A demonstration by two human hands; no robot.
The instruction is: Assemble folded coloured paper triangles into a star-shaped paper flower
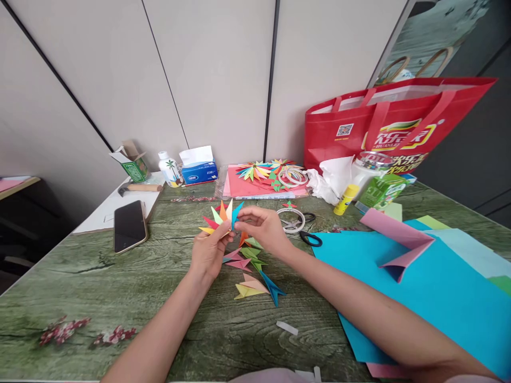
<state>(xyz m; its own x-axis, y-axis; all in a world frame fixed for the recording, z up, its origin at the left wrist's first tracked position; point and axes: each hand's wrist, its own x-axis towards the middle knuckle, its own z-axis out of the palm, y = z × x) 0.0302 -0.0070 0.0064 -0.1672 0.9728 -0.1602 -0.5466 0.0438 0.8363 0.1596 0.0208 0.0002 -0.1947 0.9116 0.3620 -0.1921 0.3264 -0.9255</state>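
A fan of folded paper points (224, 211) in yellow, red, pale green, orange, cream and blue is held up over the table. My left hand (211, 246) pinches its base from the left. On the right side, my right hand (261, 226) has its fingers closed at the blue piece. Below the hands lie loose folded pieces: green ones (252, 255), pink ones (238, 263), a yellow one (250, 290) and a blue one (272, 289). Parts of the fan's base are hidden by my fingers.
Tape rolls (290, 230), black-handled scissors (310, 238) and a glue stick (346, 200) lie beyond my right hand. Blue paper sheets (359, 276) cover the right side. A phone (130, 226), hammer (139, 188), tissue box (199, 173) and red bag (339, 125) stand around.
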